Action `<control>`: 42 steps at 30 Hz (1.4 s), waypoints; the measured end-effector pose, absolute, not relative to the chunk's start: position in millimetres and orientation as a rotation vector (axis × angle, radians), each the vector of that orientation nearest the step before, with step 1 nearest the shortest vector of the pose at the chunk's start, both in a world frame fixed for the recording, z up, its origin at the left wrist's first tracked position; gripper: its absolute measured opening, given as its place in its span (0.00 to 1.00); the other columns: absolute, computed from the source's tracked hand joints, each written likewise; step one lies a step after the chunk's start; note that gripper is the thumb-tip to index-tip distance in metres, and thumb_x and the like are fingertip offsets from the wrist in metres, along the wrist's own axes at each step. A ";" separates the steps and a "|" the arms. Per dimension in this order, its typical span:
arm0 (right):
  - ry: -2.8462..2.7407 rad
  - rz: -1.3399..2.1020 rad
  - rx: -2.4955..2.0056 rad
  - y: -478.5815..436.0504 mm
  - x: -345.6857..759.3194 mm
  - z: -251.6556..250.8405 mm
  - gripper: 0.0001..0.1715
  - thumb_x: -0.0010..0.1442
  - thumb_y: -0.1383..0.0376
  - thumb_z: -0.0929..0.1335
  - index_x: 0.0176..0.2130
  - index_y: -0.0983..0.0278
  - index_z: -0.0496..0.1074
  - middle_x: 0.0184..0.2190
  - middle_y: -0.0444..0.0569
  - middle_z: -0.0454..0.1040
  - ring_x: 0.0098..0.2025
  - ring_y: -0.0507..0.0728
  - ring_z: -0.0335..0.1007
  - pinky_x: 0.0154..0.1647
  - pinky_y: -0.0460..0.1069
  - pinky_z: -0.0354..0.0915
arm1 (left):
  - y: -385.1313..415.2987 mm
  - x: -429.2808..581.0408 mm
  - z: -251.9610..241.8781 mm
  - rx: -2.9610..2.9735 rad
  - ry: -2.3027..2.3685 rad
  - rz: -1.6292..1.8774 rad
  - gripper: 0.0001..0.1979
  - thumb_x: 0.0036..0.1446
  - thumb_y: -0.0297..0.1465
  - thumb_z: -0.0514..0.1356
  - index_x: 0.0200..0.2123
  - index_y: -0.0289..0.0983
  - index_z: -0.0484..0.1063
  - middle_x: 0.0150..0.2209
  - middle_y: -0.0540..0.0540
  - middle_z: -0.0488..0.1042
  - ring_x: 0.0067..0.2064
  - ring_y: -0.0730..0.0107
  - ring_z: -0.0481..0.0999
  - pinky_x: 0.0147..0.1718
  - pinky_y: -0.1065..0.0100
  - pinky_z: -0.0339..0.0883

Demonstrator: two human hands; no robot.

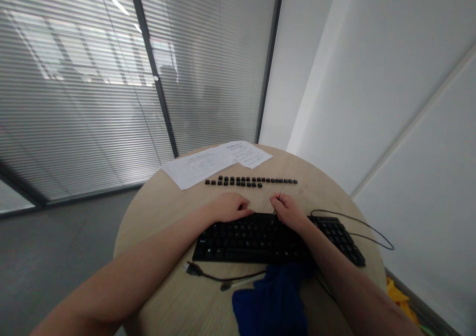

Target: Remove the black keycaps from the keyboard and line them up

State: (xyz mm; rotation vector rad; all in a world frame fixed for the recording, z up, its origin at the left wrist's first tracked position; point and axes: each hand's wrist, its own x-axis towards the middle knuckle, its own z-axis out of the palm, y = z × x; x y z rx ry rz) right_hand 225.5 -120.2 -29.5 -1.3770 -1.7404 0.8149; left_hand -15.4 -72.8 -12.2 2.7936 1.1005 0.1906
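A black keyboard (pixel 238 239) lies across the round table in front of me. My left hand (pixel 232 207) rests at its back edge, fingers curled and the thumb side against the frame. Over the upper right part of the main keys, my right hand (pixel 286 209) is closed on a thin wire keycap puller (pixel 282 191). Its fine wires stick out above my fingers, and a narrow end shows below them at the keys. Behind the keyboard, several loose black keycaps (pixel 238 181) stand in two rows. My right hand and forearm hide some of the keys.
Printed papers (pixel 201 166) lie at the back of the wooden table (pixel 156 217). In front are a USB plug and cable (pixel 195 269), a small brush-like item (pixel 225 286) and a blue cloth (pixel 271 301). Another cable (pixel 372 225) loops past the right edge.
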 end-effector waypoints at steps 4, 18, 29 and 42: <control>-1.738 0.826 -1.381 -121.0 225.1 -28.5 0.18 0.64 0.55 0.62 0.26 0.60 0.63 0.12 0.37 0.61 0.15 0.50 0.58 0.18 0.44 0.54 | -73.7 -15.2 -10.9 2.799 1.097 0.176 0.25 0.63 0.51 0.51 0.27 0.39 0.72 0.28 0.46 0.75 0.30 0.65 0.70 0.30 0.66 0.57; -1.748 0.821 -1.402 -119.4 224.5 -30.0 0.18 0.65 0.55 0.61 0.28 0.61 0.64 0.13 0.37 0.61 0.16 0.50 0.57 0.20 0.44 0.54 | -74.1 -14.5 -9.8 2.805 1.100 0.186 0.24 0.63 0.50 0.52 0.26 0.38 0.72 0.26 0.46 0.74 0.28 0.66 0.69 0.29 0.67 0.56; -1.717 0.866 -1.414 -118.8 224.5 -29.1 0.16 0.65 0.55 0.62 0.29 0.61 0.64 0.13 0.37 0.62 0.15 0.50 0.57 0.19 0.44 0.55 | -74.5 -14.5 -10.8 2.803 1.112 0.183 0.25 0.63 0.51 0.51 0.27 0.38 0.73 0.27 0.46 0.75 0.29 0.65 0.69 0.30 0.66 0.57; -1.718 0.852 -1.413 -118.0 225.6 -32.2 0.16 0.66 0.55 0.62 0.30 0.61 0.65 0.13 0.37 0.62 0.15 0.50 0.57 0.19 0.44 0.55 | -73.1 -14.6 -11.5 2.787 1.094 0.212 0.25 0.63 0.51 0.52 0.26 0.38 0.72 0.26 0.46 0.74 0.29 0.66 0.69 0.30 0.66 0.57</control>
